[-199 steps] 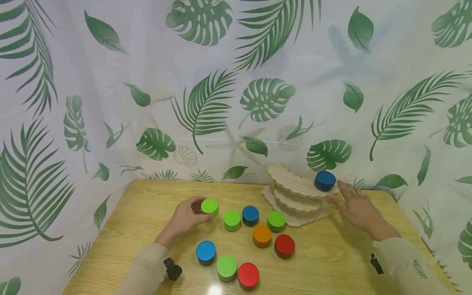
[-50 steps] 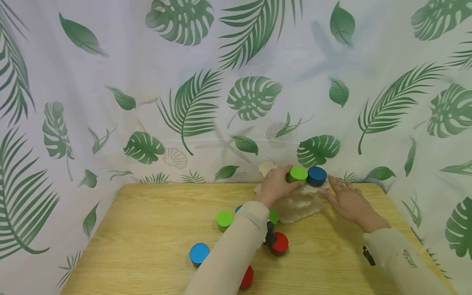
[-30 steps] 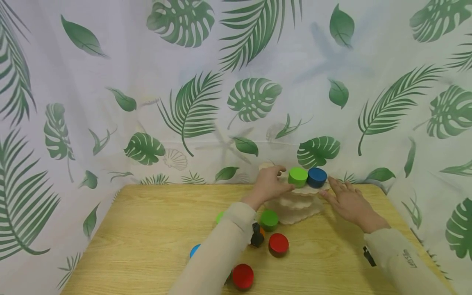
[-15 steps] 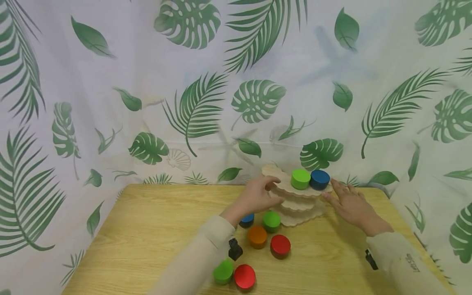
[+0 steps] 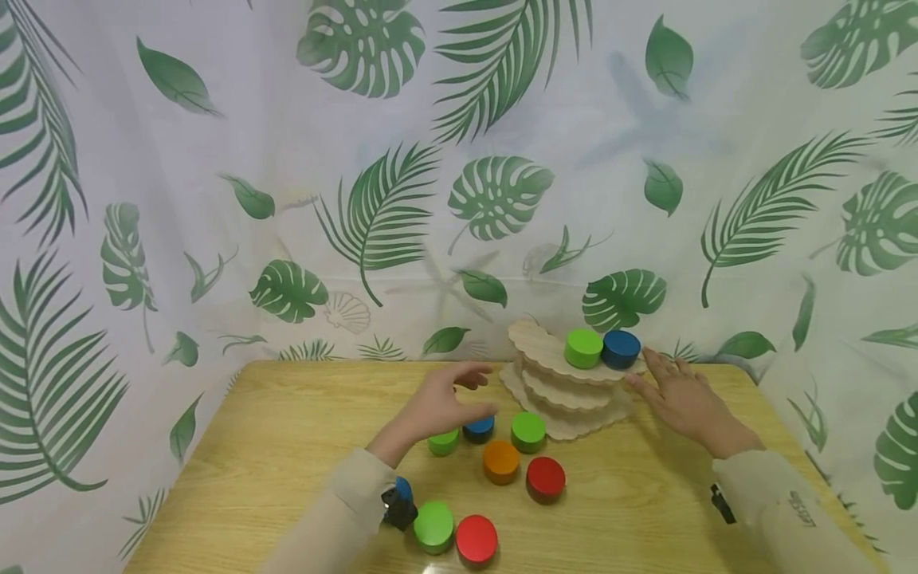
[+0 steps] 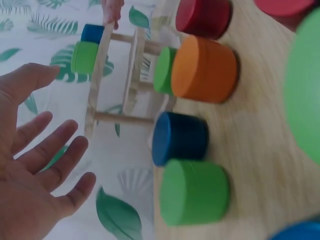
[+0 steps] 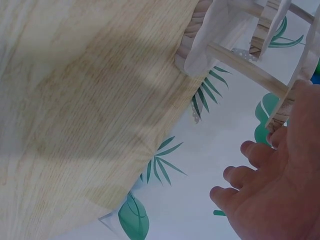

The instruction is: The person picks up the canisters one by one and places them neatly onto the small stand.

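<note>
My left hand [image 5: 441, 402] hovers over the table's middle with thumb and fingers spread and nothing between them. Below it sit a green cylinder block [image 6: 195, 192] and a dark blue cylinder block [image 6: 179, 139]. A tiered wooden stand [image 5: 538, 343] with scalloped edges stands at the back right. On its top tier are a green block [image 5: 584, 348] and a blue block [image 5: 621, 350], side by side. My right hand [image 5: 692, 402] touches the right end of that tier, its fingers mostly straight. The right wrist view shows those fingers beside the tier's end [image 7: 282, 112].
More blocks lie on the table: orange [image 5: 500, 462], green [image 5: 528, 432], red [image 5: 546, 480], another green [image 5: 433, 527], another red [image 5: 476, 541] and a blue one [image 5: 403, 489] partly behind the left wrist's camera. A leaf-patterned curtain [image 5: 416, 319] hangs behind the table's back edge.
My left hand carried a green block onto the top tier beside the blue one, let it go, and drew back left and toward me. The right hand stayed at the tier's end.
</note>
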A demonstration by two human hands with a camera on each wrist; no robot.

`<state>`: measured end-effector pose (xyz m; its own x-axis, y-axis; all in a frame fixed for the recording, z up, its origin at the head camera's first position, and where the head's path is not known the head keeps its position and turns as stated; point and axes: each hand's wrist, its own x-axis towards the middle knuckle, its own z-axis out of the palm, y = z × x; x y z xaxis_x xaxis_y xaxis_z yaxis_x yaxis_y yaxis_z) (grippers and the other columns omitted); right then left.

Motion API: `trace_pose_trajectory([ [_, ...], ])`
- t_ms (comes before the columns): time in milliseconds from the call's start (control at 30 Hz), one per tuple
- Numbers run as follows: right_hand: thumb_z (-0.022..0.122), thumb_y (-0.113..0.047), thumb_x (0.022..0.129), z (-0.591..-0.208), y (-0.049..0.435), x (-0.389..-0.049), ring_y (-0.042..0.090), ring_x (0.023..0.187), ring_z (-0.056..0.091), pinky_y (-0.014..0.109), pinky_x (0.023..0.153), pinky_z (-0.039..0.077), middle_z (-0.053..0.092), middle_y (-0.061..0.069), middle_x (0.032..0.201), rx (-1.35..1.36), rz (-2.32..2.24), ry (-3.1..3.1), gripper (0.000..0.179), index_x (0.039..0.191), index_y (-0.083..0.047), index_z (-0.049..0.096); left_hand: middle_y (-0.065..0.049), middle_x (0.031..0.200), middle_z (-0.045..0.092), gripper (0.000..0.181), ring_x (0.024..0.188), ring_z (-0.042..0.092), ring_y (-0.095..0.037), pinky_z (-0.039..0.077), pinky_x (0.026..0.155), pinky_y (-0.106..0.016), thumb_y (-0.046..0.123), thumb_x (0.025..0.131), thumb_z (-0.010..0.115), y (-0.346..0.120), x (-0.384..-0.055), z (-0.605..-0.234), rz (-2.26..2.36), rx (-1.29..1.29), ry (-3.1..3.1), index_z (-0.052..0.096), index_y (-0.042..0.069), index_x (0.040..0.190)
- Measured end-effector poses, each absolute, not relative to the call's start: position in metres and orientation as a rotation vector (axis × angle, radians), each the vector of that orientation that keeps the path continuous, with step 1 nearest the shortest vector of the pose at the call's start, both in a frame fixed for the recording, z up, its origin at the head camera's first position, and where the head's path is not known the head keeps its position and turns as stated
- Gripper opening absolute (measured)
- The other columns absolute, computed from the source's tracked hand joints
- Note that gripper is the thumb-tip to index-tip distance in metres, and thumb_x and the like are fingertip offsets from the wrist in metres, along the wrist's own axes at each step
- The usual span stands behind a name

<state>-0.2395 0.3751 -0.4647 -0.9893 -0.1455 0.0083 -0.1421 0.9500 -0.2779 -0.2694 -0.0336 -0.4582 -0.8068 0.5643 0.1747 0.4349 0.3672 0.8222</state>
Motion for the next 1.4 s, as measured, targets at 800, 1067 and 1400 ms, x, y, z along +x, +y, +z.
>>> trace_pose_trajectory([
  [800,0.031,-0.054,0.114,-0.464,0.374,-0.241,0.073,0.143,0.021,0.084,0.111,0.024,0.030,0.044,0.159,-0.223,-0.420,3.083,0.082,0.162,0.011,0.021,-0.022,0.141,0.066,0.067,0.127,0.065,-0.039,0.052,0.109,-0.056,0.023,0.089,0.085,-0.111,-0.268,-0.512,1.491,0.755,2.419,0.059,0.005,0.147],
  [1067,0.031,-0.054,0.114,-0.467,0.376,-0.241,0.073,0.143,0.021,0.083,0.112,0.023,0.029,0.045,0.159,-0.214,-0.421,3.084,0.082,0.162,0.011,0.020,-0.022,0.143,0.064,0.070,0.129,0.063,-0.038,0.050,0.112,-0.057,0.021,0.088,0.086,-0.116,-0.270,-0.523,1.493,0.738,2.372,0.056,0.002,0.149],
  [1400,0.032,-0.053,0.114,-0.467,0.374,-0.241,0.073,0.144,0.022,0.083,0.112,0.023,0.031,0.045,0.159,-0.214,-0.440,3.084,0.081,0.163,0.010,0.020,-0.014,0.135,0.070,0.072,0.126,0.065,-0.033,0.052,0.109,-0.053,0.021,0.087,0.087,-0.115,-0.270,-0.534,1.463,0.709,2.350,0.056,0.002,0.149],
])
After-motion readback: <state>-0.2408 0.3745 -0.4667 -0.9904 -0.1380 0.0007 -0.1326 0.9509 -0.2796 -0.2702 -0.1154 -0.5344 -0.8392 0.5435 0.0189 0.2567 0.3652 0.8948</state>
